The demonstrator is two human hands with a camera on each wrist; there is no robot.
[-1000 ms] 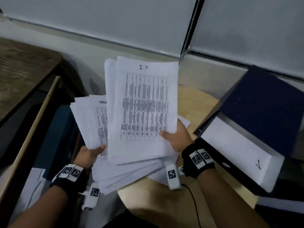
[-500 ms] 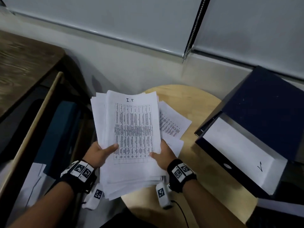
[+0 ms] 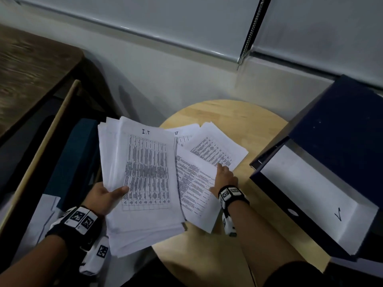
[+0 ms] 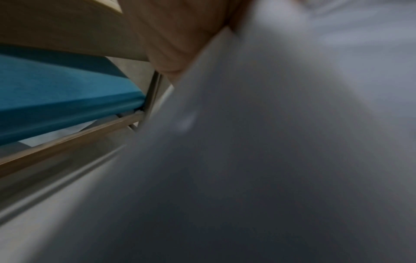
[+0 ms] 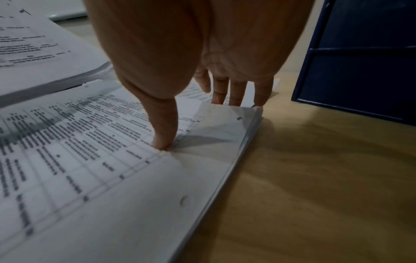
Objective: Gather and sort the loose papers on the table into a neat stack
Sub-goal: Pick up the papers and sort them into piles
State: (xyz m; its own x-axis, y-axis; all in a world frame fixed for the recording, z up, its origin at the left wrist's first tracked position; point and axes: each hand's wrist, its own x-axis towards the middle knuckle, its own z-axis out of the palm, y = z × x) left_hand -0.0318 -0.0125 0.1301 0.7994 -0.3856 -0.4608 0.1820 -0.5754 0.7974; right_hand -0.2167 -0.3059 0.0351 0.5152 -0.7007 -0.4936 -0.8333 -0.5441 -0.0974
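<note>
My left hand (image 3: 116,192) grips a thick stack of printed papers (image 3: 145,172), thumb on the top sheet marked "T.1". It hangs over the round wooden table's (image 3: 238,119) left edge. The left wrist view shows only the stack's blurred underside (image 4: 270,142). A loose sheaf (image 3: 192,187) lies on the table beside the stack. My right hand (image 3: 224,179) pinches its far right corner (image 5: 225,124), thumb (image 5: 162,138) on top, fingers (image 5: 236,94) behind the raised edge. Another sheaf (image 3: 215,150) and a sheet marked "T2" (image 3: 182,133) lie beyond.
A dark blue box file (image 3: 342,141) with a white open front stands on the table's right side, close to my right hand (image 5: 360,62). A dark wooden desk (image 3: 31,69), a teal seat (image 3: 74,158) and sheets on the floor (image 3: 41,220) are at left.
The stack came down and left, now held by my left hand alone. My right hand let go of it and moved right onto the loose sheaf on the table.
</note>
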